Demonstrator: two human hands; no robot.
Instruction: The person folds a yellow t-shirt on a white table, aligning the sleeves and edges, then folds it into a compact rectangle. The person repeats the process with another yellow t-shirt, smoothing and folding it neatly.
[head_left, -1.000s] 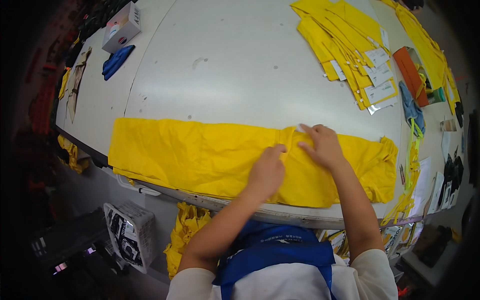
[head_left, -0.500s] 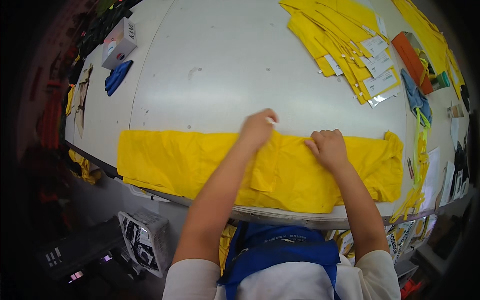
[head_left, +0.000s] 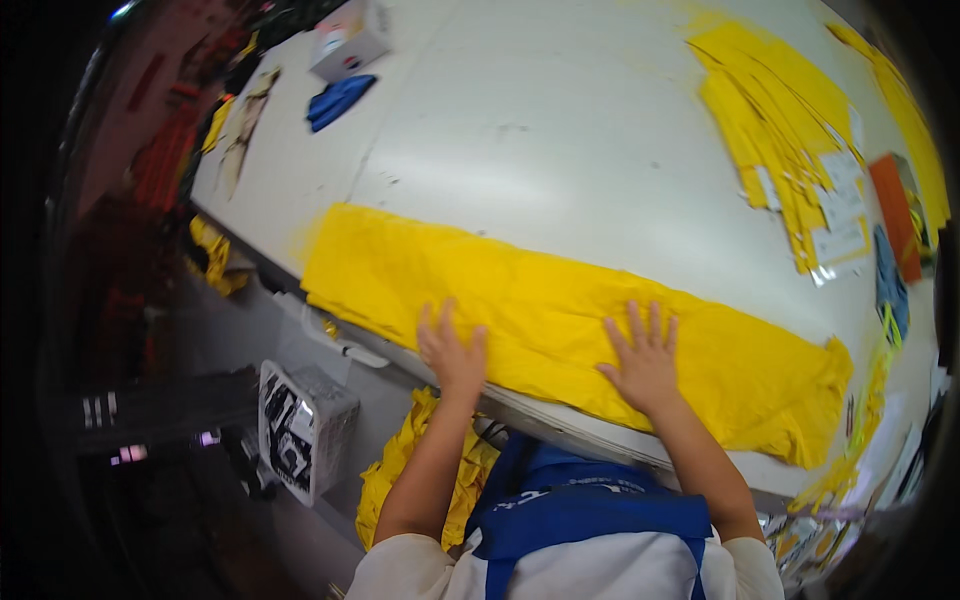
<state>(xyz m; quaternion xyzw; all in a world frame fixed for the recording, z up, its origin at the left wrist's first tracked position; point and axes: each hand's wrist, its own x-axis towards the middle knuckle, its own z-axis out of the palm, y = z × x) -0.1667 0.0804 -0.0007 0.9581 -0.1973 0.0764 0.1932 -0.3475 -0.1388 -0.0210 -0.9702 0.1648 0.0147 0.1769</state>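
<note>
A long yellow folded garment [head_left: 540,300] lies along the near edge of the white table, its right end bunched and creased. My left hand [head_left: 453,355] rests at its near edge, left of the middle, with the fingers spread. Flat on the yellow cloth to the right is my right hand [head_left: 645,360], its fingers also apart. Neither hand grips anything. The small pocket-like flap seen earlier on the cloth does not show now.
Tagged yellow folded pieces [head_left: 790,130] are stacked at the far right, beside an orange box [head_left: 897,215] and a blue-grey cloth [head_left: 890,285]. A white box [head_left: 348,45] and a dark blue cloth [head_left: 338,102] sit far left. Below the table stands a white basket [head_left: 305,430]; yellow fabric [head_left: 400,470] hangs near my left arm.
Both hands have opened from closed poses; the left has come back from the garment's far edge to its near edge. The whole view has turned, so the garment now slants down to the right.
</note>
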